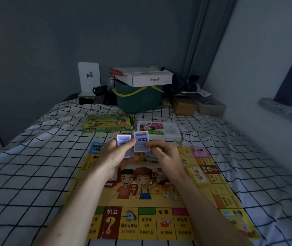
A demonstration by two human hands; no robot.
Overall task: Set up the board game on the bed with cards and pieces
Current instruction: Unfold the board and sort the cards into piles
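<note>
Glossy paper board (159, 201); cloth sheet (35, 166).

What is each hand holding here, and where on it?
Left hand grips a card stack around its lower part; right hand pinches one card by its lower edge.

Board (159, 201) on bed (26, 166); box (107, 123) left of tray (175, 134), behind board.

A white box (148, 78) sits atop a green basket (138, 100).
</note>
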